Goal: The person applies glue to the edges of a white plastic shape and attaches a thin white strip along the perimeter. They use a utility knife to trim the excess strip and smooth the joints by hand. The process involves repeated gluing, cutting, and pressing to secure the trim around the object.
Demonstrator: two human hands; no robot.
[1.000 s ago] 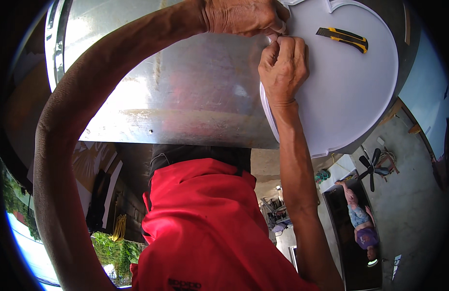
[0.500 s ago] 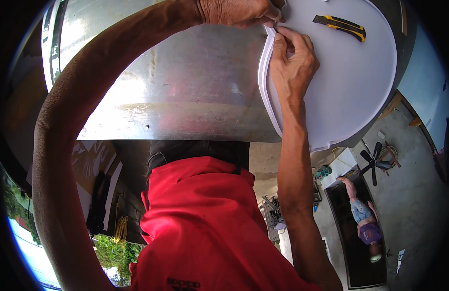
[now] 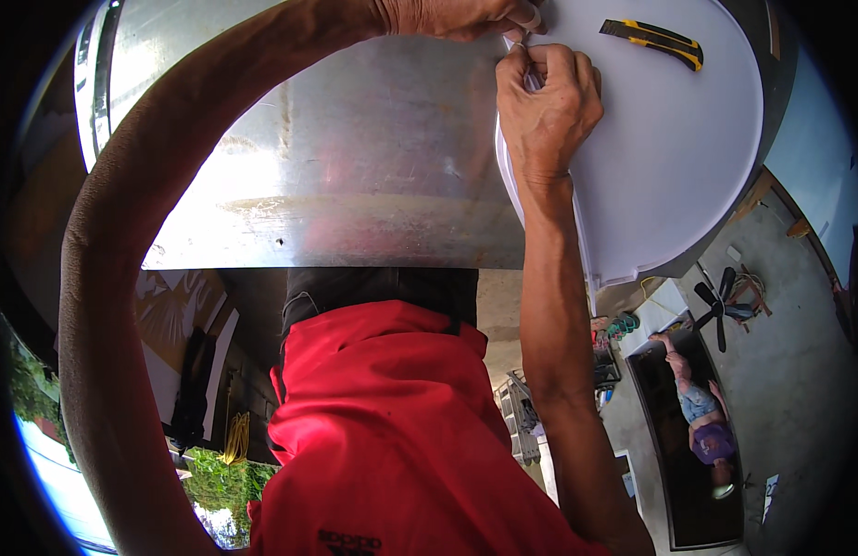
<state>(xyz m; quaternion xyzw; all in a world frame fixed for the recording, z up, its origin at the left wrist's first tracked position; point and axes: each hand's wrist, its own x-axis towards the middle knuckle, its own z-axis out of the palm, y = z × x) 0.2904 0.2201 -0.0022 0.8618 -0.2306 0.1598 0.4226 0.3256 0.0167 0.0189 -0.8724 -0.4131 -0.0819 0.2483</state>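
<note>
A large white rounded panel (image 3: 670, 157) with a thin raised rim lies at the top right. My right hand (image 3: 551, 111) is closed in a pinch on the white edge strip (image 3: 505, 171) along the panel's left side. Just beyond it, my left hand (image 3: 466, 14) is bent over the same edge, fingers closed at the strip. The upper frame border cuts off part of that hand, and the exact hold is partly hidden. A yellow-and-black utility knife (image 3: 653, 42) rests on the panel, its blade pointing left, apart from both hands.
The panel lies on a shiny metal tabletop (image 3: 355, 167), whose near edge is in front of my body. On the concrete floor to the right stands a black fan (image 3: 716, 306). Another person (image 3: 707, 417) is farther off there. A yellow cord (image 3: 234, 435) hangs at lower left.
My right hand has moved slightly left and up, now covering more of the strip. The left hand has shifted a little upward. The knife still lies on the panel.
</note>
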